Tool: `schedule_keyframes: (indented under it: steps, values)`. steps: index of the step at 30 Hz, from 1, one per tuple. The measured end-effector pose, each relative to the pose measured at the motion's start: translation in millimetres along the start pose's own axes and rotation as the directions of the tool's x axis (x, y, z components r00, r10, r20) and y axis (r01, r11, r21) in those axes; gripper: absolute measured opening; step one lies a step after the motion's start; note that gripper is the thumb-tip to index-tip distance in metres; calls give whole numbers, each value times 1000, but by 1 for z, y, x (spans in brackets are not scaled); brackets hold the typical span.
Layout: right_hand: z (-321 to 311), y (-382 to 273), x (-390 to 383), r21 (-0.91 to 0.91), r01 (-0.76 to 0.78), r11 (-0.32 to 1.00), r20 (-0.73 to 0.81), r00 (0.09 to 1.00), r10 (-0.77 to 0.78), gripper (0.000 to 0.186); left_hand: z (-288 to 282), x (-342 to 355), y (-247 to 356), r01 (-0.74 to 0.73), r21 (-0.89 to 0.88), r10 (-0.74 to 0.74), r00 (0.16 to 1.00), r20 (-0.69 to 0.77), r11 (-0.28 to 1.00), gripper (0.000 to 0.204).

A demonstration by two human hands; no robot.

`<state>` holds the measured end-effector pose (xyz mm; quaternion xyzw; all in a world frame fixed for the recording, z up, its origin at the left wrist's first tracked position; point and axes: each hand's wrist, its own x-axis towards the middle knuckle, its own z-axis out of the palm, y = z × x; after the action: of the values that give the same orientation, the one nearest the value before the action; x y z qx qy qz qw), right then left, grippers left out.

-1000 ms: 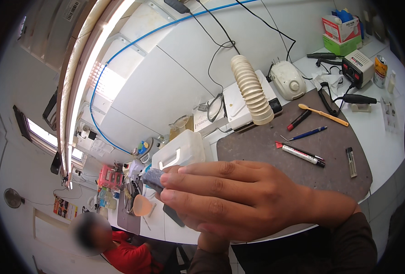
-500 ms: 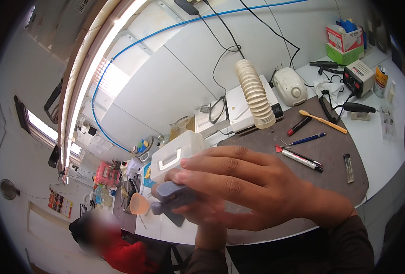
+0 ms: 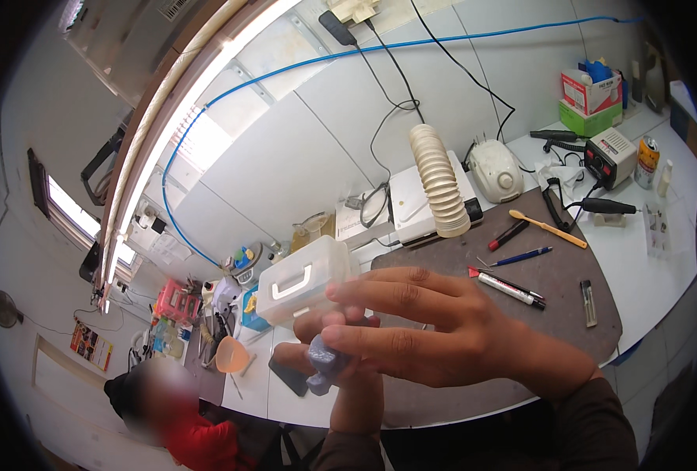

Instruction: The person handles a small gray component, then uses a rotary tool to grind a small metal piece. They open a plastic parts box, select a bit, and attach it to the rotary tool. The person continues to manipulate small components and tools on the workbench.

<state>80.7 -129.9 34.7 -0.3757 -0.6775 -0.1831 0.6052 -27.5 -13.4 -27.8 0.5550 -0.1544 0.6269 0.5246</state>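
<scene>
A blue-grey moulded lump (image 3: 327, 358), lumpy like a plaster casting, is between my hands just below the middle of the view. My left hand (image 3: 362, 383) is closed on it from beneath, mostly hidden behind the other hand. From the right, my right hand (image 3: 450, 326) reaches across with long, slightly bent fingers. Its fingertips press on the top of the lump, and its thumb is out of sight. Right behind the fingers stands a translucent plastic box (image 3: 305, 275) with a white handle.
Beyond my hands, a brown mat (image 3: 552, 275) bears a toothbrush (image 3: 548, 228), a marker (image 3: 510, 289), a blue pen (image 3: 521, 257) and a small clear tube (image 3: 588, 304). A ribbed hose (image 3: 440, 182) hangs over it. An orange cup (image 3: 232, 355) is at left, near a person in red (image 3: 207, 443).
The view has shifted slightly. The lump has turned and tilted more upright in my hands, and my right fingers have spread and slid along it.
</scene>
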Motion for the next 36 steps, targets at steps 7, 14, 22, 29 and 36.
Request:
schedule_keyframes:
  steps: [7, 14, 22, 29, 36]
  values:
    - [-2, -1, 1, -20, -4, 1000, 3, 1000, 4, 46, -1, 9, 1, 18, -163, -4, 996, 86, 986, 31]
    - [-7, -8, 7, 9, -58, 998, 18, 998, 58, 48, 5, 12, 1, -210, 132, 202, 977, 76, 969, 32]
    - [-24, 11, 4, -58, 8, 998, 31, 999, -6, 39, 14, 48, 26, -613, 573, 306, 781, 545, 545, 27]
    - [-29, 25, 0, 82, -21, 996, 65, 998, 16, 22, 14, 53, 35, -572, 591, 198, 792, 577, 568, 34]
    - [-24, 29, -3, 37, -8, 999, 24, 1000, 7, 22, 19, 53, 46, -485, 665, 86, 839, 538, 568, 38]
